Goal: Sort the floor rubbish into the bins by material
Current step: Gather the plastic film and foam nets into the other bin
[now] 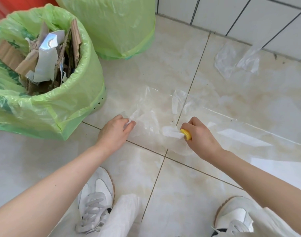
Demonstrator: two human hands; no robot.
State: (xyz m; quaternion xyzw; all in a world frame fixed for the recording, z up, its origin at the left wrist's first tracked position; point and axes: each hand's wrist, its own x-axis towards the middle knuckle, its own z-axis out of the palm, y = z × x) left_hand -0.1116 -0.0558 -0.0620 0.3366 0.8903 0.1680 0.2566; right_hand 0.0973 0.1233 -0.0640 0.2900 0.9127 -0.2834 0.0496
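A clear plastic sheet (146, 106) lies crumpled on the beige floor tiles in front of me. My left hand (114, 132) pinches its near left edge. My right hand (200, 135) grips a yellow ribbed cap (186, 133) together with a white crumpled scrap (170, 131), right above the sheet's near right part. A second clear plastic bag (237, 61) lies farther off by the tiled wall. On the left stands a bin lined with a green bag (74, 100), holding cardboard and paper pieces (43, 60).
A second green-lined bin (115, 26) stands behind the first, its inside out of view. A white tiled wall (266, 17) bounds the floor at the back right. My two white shoes (96, 197) are planted on the tiles close below my arms.
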